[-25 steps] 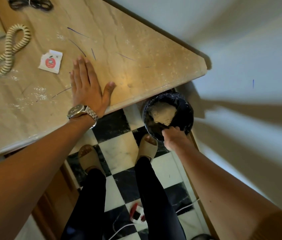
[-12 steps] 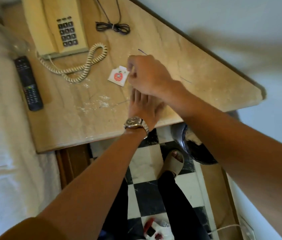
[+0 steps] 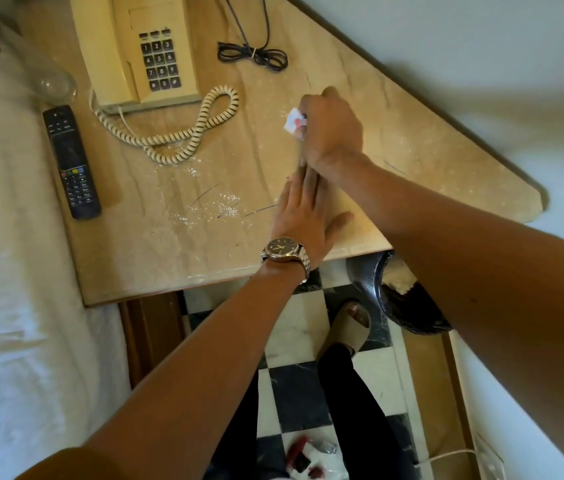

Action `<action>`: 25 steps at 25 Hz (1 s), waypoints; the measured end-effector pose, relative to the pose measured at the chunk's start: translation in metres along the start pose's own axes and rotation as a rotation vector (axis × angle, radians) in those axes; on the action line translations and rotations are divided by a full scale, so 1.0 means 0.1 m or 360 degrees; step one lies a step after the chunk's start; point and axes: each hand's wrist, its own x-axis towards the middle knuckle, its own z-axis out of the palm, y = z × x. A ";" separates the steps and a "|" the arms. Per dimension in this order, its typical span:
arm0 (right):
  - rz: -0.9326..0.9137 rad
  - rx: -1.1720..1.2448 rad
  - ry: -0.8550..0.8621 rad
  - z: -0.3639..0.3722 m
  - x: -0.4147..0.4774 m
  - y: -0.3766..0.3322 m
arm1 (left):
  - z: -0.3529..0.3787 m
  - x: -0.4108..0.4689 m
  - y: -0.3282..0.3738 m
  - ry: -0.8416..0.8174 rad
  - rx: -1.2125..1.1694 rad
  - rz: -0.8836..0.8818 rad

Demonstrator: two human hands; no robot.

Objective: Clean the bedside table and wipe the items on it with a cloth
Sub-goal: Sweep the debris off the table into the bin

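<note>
Left hand [image 3: 303,216] lies flat on the table [image 3: 169,258], fingers straight and together, thumb spread out toward the front edge, palm down on the marble and gripping nothing. A wristwatch [image 3: 284,252] sits on that wrist, right over the front edge. Right hand [image 3: 330,128] crosses above the left fingertips, curled into a loose fist, and it pinches a small white wrapper [image 3: 294,121] with a red mark; only a corner of it peeks out on the hand's left side. Whether the wrapper touches the marble, I cannot tell.

White crumbs [image 3: 226,206] are scattered just left of the left hand, with a few thin dark strands among them. Toward the back edge stands the cream telephone [image 3: 135,50], its coiled cord [image 3: 187,133] looping out toward the middle. A black remote [image 3: 71,161] lies along the left edge, beside a glass vase [image 3: 31,71] at the back left corner. A bundled black cable [image 3: 252,57] rests near the back edge. The right corner of the table is bare marble, well apart from everything. Below that corner, on the checkered floor, stands a black bin [image 3: 408,306] with pale material in it. No cloth is in sight.
</note>
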 end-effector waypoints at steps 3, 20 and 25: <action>0.0149 -0.0071 0.0145 -0.21 0.00 0.55 | 0.06 0.00 -0.02 0.0069 0.0021 -0.0025; 0.0971 -0.0103 -0.0929 0.77 -2.41 2.38 | 0.25 0.07 0.11 0.0324 -0.0014 -0.0082; 0.0567 -0.0244 -0.1104 0.94 -2.73 1.98 | 0.13 0.04 0.13 0.0240 -0.0063 -0.0102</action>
